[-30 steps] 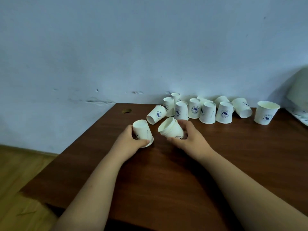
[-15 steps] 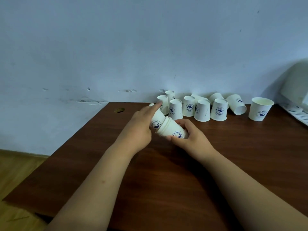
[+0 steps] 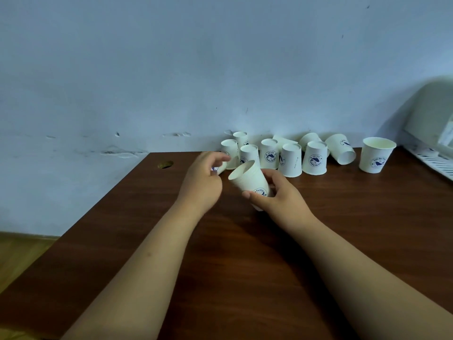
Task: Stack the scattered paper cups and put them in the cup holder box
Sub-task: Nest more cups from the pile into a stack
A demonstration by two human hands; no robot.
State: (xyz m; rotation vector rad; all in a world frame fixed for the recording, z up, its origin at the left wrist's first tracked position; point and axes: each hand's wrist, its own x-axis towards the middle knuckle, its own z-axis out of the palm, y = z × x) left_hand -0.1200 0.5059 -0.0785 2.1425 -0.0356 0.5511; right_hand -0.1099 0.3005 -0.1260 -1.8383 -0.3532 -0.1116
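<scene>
My right hand (image 3: 278, 198) grips a short nested stack of white paper cups (image 3: 248, 179) with blue logos, tilted with its mouth toward the upper left, just above the brown table (image 3: 245, 266). My left hand (image 3: 199, 182) is to the left of the stack, its fingers curled around a small cup lying on its side (image 3: 221, 167), which is mostly hidden by the hand. Behind them several cups (image 3: 290, 160) stand upside down along the wall. One more cup lies on its side (image 3: 342, 150), and one stands upright (image 3: 376, 155) further right.
A white plastic object with a slatted base (image 3: 431, 143) sits at the table's far right, cut off by the frame. A round cable hole (image 3: 165, 164) is near the back left corner. The table's left edge drops to a wooden floor (image 3: 19, 253).
My left hand pushed its cup into the stack held by my right hand, then moved back left onto the cup lying on its side. The stack tipped more upright.
</scene>
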